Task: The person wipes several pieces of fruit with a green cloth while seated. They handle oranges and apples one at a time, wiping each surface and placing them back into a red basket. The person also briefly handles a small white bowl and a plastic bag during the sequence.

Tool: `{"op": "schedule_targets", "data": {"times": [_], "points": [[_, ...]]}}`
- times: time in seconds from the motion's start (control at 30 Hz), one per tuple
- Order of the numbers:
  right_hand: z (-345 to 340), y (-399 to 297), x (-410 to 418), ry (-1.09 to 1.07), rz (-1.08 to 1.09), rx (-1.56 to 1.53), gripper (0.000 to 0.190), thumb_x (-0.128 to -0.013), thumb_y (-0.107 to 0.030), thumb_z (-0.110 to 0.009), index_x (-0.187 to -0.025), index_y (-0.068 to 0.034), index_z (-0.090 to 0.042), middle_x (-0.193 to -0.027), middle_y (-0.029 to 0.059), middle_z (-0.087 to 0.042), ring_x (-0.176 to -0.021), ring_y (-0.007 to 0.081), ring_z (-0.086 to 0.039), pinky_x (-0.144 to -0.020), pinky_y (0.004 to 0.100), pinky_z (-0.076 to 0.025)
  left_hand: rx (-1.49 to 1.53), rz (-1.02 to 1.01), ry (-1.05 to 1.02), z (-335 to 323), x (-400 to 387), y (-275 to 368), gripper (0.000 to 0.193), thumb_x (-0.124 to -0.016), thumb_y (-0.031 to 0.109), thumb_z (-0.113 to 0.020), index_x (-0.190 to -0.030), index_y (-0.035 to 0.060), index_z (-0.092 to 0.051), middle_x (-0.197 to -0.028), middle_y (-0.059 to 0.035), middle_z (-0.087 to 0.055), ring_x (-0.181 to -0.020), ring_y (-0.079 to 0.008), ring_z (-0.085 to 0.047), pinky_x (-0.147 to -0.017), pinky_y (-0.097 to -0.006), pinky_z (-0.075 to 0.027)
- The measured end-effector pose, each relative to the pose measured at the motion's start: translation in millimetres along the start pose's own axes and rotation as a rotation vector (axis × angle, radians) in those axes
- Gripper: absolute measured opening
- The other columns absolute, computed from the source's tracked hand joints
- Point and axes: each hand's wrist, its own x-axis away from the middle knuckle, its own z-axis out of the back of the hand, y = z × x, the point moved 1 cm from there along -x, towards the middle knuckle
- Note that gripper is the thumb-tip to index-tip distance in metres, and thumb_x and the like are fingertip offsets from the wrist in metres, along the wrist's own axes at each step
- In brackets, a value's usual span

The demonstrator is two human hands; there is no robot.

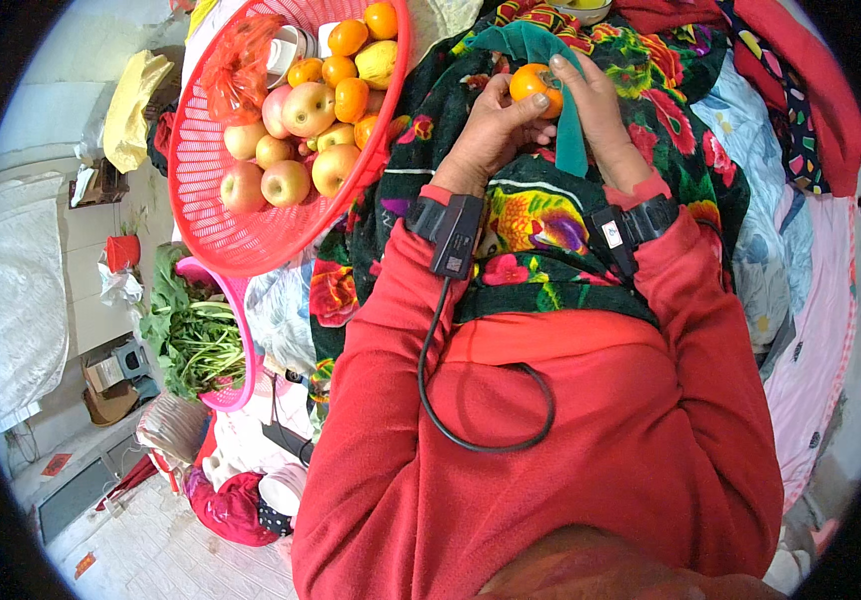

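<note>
An orange persimmon [532,88] with its leafy calyx sits in my left hand [502,124], thumb over its front. My right hand [594,101] holds a strip of green cloth [571,135] against the fruit's right side, its thumb near the calyx. The cloth's upper part curves away behind the fruit, and its lower end hangs between my hands. Both hands are above a dark floral blanket [528,217] over my lap. To the left, a red plastic basket [202,217] holds apples [286,183], more persimmons [347,37], a yellow fruit [377,64] and a red plastic bag [239,71].
A pink basket [250,360] of leafy greens [202,349] stands below the red basket. Part of a bowl [584,9] shows at the top edge. Black devices are strapped to both wrists, and a black cable [424,360] loops from the left one over my front.
</note>
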Motion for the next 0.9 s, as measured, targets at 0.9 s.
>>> {"op": "schedule_targets", "data": {"times": [0.9], "points": [[12, 18, -11, -0.028, 0.010, 0.120, 0.042, -0.088, -0.036, -0.059, -0.107, 0.001, -0.060, -0.091, 0.0035, -0.063, -0.080, 0.0093, -0.056, -0.072, 0.0246, -0.046, -0.336, 0.010, -0.079, -5, 6, 5, 0.050, -0.074, 0.014, -0.074, -0.117, 0.0039, -0.050, -0.090, -0.0047, -0.060, -0.073, -0.0130, -0.060, -0.063, -0.0250, -0.051]]}}
